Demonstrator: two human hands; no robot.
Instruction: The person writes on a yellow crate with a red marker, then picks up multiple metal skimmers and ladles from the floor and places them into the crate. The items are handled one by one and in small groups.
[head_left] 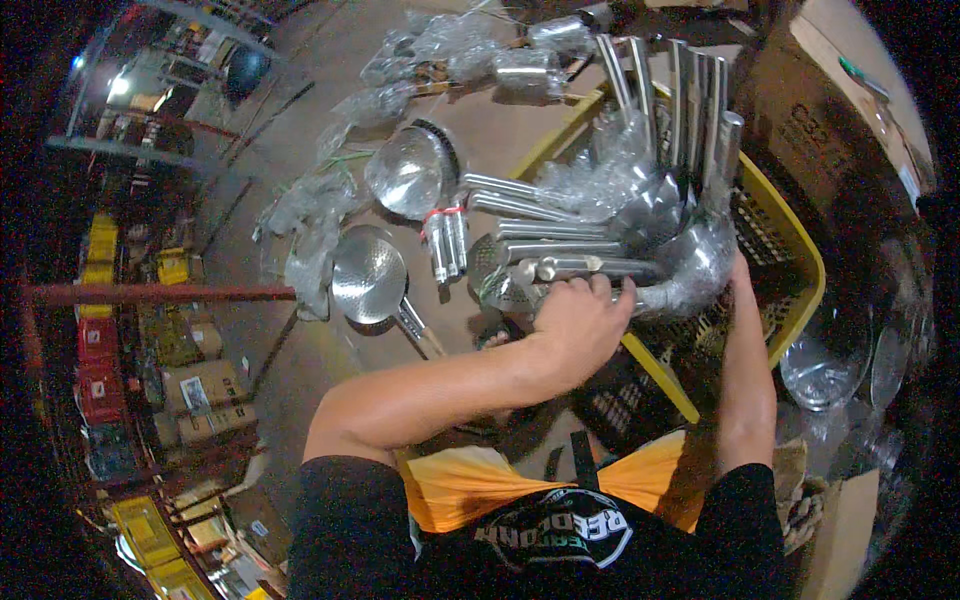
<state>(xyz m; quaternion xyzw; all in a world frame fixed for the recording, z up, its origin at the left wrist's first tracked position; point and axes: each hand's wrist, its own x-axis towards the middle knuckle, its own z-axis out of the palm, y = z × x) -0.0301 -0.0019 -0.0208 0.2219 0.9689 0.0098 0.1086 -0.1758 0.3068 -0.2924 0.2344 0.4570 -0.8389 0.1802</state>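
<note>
Bundles of shiny metal ladles (690, 255) in clear plastic wrap lie over a yellow plastic crate (810, 290), one set of handles (560, 228) pointing left and another (685, 105) pointing up and away. My left hand (585, 325) is closed over the lowest handles on the left, fingers curled down. Against the right side of the wrapped ladle bowls is my right hand (741, 285); its fingers are mostly hidden behind them. Left of the crate lie a perforated skimmer (370, 275) and a further group of skimmers (408, 175), with handles (447, 240) bound by a red tie.
More plastic-wrapped metal utensils (480, 60) lie on the floor at the far side. A large cardboard box (810, 120) stands behind the crate on the right. Wrapped metal bowls (825, 365) sit at the near right. Shelves with boxes (195, 390) are at the left.
</note>
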